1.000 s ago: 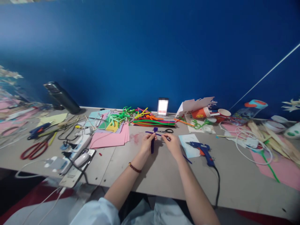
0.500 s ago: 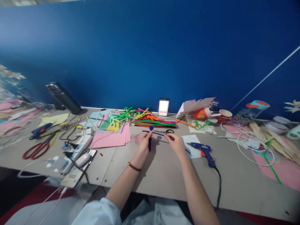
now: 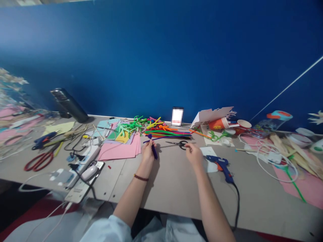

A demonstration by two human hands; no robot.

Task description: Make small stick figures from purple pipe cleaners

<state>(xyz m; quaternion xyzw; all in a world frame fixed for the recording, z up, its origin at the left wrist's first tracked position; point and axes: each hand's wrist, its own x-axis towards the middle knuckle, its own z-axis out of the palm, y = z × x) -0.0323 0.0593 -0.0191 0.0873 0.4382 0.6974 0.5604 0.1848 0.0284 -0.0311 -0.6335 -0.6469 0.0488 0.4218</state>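
Observation:
My left hand [image 3: 148,151] is closed on purple pipe cleaners [image 3: 154,152]. A small purple knob sticks up above its fingers, a thick purple piece slants down beside the palm, and a thin strand stretches right across the table. My right hand [image 3: 194,154] has its fingertips pinched at the handle loop of the black scissors [image 3: 182,144]. The scissors' blades point left, toward my left hand. A bundle of coloured pipe cleaners [image 3: 168,134] lies just beyond both hands.
A blue hot glue gun [image 3: 222,165] with a black cord lies right of my right hand. Pink paper sheets [image 3: 118,151] and a power strip [image 3: 84,164] are on the left. Red scissors [image 3: 39,161] lie farther left. A phone [image 3: 177,116] stands against the blue wall.
My right hand has let go of the purple strand and moved slightly right to the scissors' handle. My left hand has shifted left with the purple pipe cleaners. The scissors have moved slightly nearer.

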